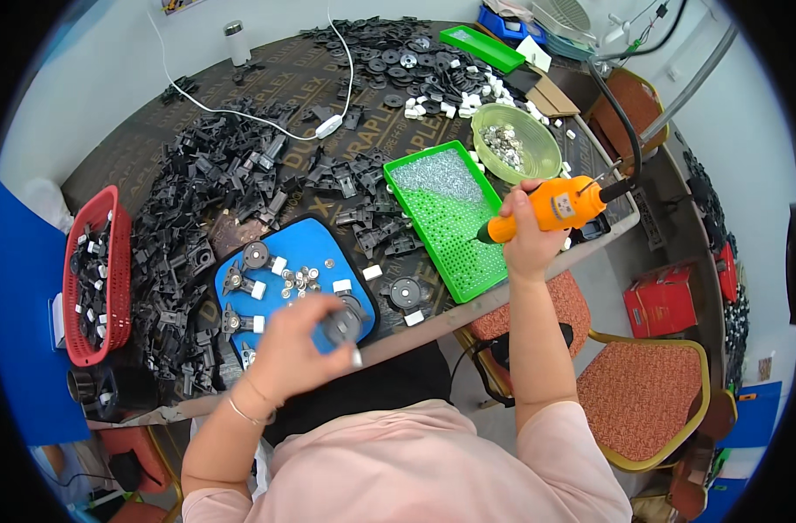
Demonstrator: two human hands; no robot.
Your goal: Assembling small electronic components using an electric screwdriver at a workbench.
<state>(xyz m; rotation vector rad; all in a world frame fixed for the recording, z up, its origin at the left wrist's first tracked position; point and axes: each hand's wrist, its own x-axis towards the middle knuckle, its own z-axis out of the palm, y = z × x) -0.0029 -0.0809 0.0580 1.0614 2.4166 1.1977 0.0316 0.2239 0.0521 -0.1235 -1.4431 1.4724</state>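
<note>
You pinched the grey disc [342,326] below-left of centre in your left hand [298,349], gripped the orange power driver [551,210] right of centre in your right hand [532,244], and likely needed its tip steady

Head-worn fisheye view, looking down, near both hands [295,350] [530,240], table [267,78] reaching beyond

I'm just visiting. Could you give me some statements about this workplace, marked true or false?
1. The right hand holds an orange corded tool. True.
2. The left hand is empty. False: it holds a round dark part.
3. Small metal pieces lie on the blue mat. True.
4. The red basket stands on the person's right. False: the red basket is on the left.
</note>
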